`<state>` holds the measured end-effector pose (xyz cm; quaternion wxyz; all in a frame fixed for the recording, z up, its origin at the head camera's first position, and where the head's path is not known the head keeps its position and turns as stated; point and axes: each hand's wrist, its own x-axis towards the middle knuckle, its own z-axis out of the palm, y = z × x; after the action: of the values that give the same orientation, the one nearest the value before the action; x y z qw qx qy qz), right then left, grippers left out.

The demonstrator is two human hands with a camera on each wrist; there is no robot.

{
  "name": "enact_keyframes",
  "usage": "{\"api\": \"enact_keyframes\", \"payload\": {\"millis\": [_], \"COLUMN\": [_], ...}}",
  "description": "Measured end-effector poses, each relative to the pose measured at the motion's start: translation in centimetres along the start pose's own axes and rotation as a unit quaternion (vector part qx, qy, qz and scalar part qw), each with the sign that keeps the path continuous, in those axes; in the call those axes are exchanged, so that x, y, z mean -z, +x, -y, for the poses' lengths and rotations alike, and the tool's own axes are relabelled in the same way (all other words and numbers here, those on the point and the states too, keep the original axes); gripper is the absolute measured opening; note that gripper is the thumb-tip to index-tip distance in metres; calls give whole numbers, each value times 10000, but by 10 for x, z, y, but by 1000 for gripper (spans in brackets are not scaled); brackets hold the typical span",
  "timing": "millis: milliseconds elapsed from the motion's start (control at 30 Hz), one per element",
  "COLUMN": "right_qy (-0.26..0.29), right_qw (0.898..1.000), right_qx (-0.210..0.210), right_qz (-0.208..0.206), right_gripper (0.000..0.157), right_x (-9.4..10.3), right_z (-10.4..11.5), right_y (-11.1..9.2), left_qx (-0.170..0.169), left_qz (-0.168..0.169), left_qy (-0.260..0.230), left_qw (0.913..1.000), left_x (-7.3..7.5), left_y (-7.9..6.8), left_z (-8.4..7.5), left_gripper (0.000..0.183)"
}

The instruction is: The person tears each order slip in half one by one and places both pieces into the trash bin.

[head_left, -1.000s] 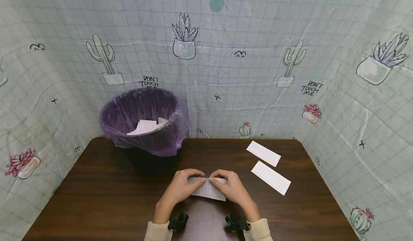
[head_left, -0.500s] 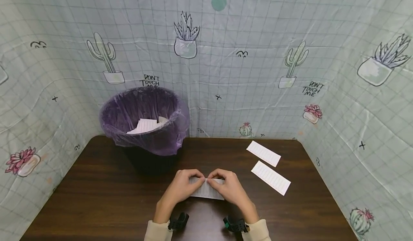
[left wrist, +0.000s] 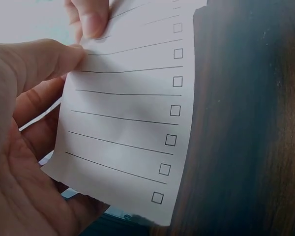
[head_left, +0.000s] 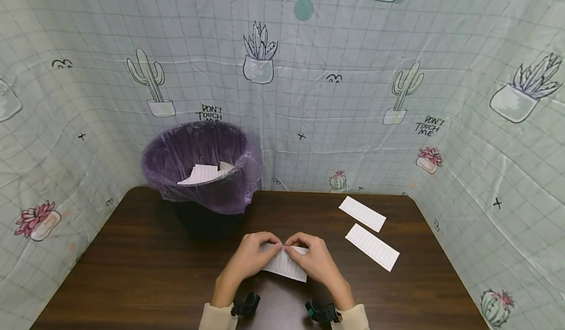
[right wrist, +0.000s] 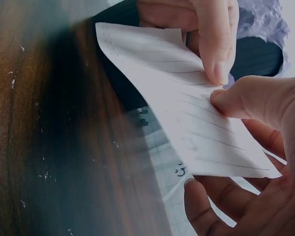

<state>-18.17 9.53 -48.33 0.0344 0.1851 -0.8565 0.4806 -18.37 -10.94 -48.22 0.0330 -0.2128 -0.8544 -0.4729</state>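
A lined slip of paper [head_left: 286, 266] with a column of small checkboxes is held above the table between both hands. My left hand [head_left: 250, 255] pinches its upper edge near the middle, thumb on the near face. Right beside it, my right hand [head_left: 314, 256] pinches the same edge, the two thumb tips almost touching. In the left wrist view the slip [left wrist: 123, 113] looks whole between the thumbs, with rough short ends. The right wrist view shows the paper [right wrist: 187, 103] bent, its free lower edge curving away from the hands.
At the back left of the dark wooden table [head_left: 132, 271] stands a black bin with a purple liner [head_left: 247, 173], holding several paper pieces [head_left: 204, 173]. Two printed strips, an upper strip [head_left: 363, 214] and a lower strip [head_left: 372, 246], lie at the right. A patterned curtain [head_left: 300, 99] encloses the table.
The hands keep their pinch and have hardly moved. The slip's lower right part has swung downward and tilts more. The head view has shifted slightly.
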Motion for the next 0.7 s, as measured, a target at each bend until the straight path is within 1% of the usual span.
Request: {"api": "enact_keyframes", "payload": {"millis": [100,233,300,533,700], "right_qy": [-18,-31,-37,-50,-28], "right_qw": [10000,9999,9999,9999,9999], "right_qx": [-43,-111,-127,-127,-140], "right_qz": [-21,18,53,-36,-59], "right_gripper": [3,9,10,4,6], "right_x": [0,0,0,-1,1], "right_z": [0,-1,-2,-4,-4], "right_y": [0,-1,-1,-1,-2], "left_qx": [-6,57,72,-83,-90], "left_qz": [-32,3,41,27,127], "left_qy": [65,55,62,51,48], "left_qw": [10000,10000,9999,9999,9999], "left_x": [0,-1,-2,-2,-3], "left_y": [0,-1,-1,0,2], "left_z": [0,0,0,1,1], "left_gripper": [11,12,12,11,12]}}
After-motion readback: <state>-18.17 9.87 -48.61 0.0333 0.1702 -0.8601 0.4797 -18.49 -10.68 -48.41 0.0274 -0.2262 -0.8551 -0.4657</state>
